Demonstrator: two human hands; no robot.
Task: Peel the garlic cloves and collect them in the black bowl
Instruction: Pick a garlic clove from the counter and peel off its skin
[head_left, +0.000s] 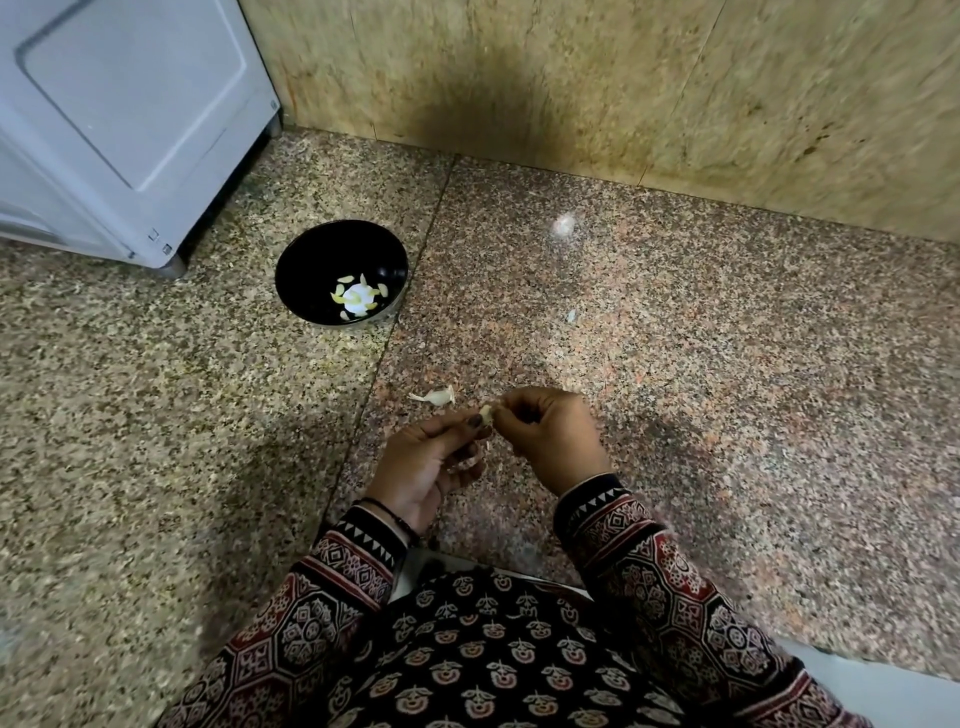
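A garlic clove (486, 413) is pinched between the fingertips of both hands, low over the speckled floor. My left hand (426, 465) holds it from below with thumb and finger. My right hand (548, 436) grips its upper end. A black bowl (311, 254) stands on the floor up and to the left of my hands, with several peeled cloves (358, 299) at its bottom. Another piece of garlic with papery skin (435, 397) lies on the floor just left of my fingertips.
A white appliance (124, 119) stands at the upper left, close to the bowl. A stone wall (623, 88) runs along the back. A small scrap of skin (571, 315) lies on the floor to the right. My patterned lap (493, 654) fills the bottom.
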